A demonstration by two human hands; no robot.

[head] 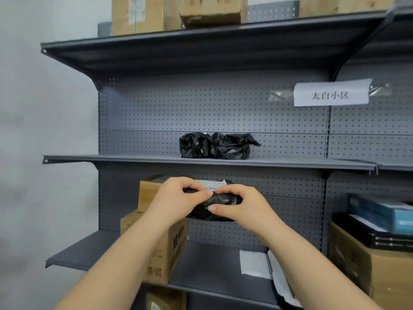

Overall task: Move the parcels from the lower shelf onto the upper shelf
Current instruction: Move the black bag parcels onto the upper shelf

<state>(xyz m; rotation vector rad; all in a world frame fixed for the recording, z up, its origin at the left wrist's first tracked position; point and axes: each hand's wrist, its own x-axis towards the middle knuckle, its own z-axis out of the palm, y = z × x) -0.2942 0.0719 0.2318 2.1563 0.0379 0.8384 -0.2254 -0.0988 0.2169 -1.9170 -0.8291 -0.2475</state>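
Observation:
Both hands hold a black plastic-wrapped parcel [215, 203] with a white label on top, in the air between the lower shelf [214, 265] and the upper shelf [134, 159]. My left hand [178, 198] grips its left end. My right hand [239, 205] grips its right end with the thumb on the front. Another crumpled black parcel [215, 145] lies on the upper shelf, above and slightly behind the held one. Two stacked cardboard boxes [166, 249] stand on the lower shelf at the left, partly hidden by my left arm.
A white flat parcel [254, 264] lies on the lower shelf at the right. Cardboard boxes [212, 10] fill the top shelf. To the right, a large box [371, 265] carries black and blue packages. A paper sign [330, 95] hangs on the pegboard.

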